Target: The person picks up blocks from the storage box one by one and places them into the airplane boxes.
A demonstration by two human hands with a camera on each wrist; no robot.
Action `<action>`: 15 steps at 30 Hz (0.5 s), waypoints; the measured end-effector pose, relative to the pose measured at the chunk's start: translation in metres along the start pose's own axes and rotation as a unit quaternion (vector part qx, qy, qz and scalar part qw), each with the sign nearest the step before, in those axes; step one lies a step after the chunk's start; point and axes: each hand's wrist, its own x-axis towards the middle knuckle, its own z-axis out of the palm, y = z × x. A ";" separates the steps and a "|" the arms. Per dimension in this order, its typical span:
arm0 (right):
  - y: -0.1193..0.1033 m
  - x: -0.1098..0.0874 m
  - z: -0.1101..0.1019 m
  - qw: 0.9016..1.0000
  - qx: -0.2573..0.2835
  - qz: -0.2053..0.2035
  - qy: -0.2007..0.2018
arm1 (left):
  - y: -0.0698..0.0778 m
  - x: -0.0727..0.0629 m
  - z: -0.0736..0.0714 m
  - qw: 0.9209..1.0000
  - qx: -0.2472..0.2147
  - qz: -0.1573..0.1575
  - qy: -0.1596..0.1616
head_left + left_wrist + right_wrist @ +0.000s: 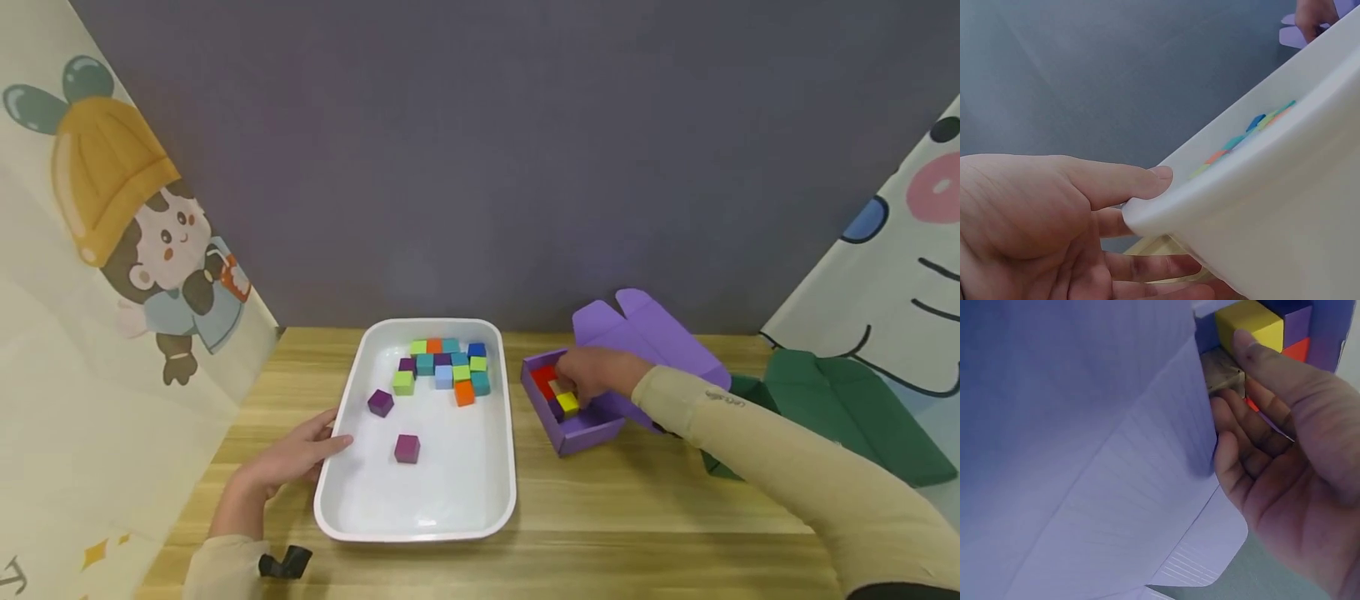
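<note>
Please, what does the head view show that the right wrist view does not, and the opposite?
Only the head view: the left hand holding the rim of the white tray, the coloured cubes in that tray, the green box and the wall drawing.

Only the right wrist view: the palm side of the right hand, with its thumb at the yellow cube. Whether it grips a cube is unclear.

Both: the right hand, the purple box, the yellow cube and the wood-coloured cube.
</note>
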 end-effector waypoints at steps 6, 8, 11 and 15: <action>-0.005 -0.002 -0.002 1.000 -0.009 -0.010 0.022 | -0.001 0.000 -0.002 1.000 0.002 0.000 0.001; -0.011 -0.002 -0.007 0.999 -0.018 -0.016 0.047 | -0.001 -0.001 -0.002 1.000 0.003 0.000 0.002; -0.026 -0.004 -0.021 0.994 -0.028 -0.019 0.107 | -0.001 -0.001 -0.001 1.000 0.005 0.001 0.003; -0.051 0.000 -0.041 0.985 -0.017 -0.018 0.172 | 0.001 -0.001 0.000 1.000 0.012 -0.002 0.011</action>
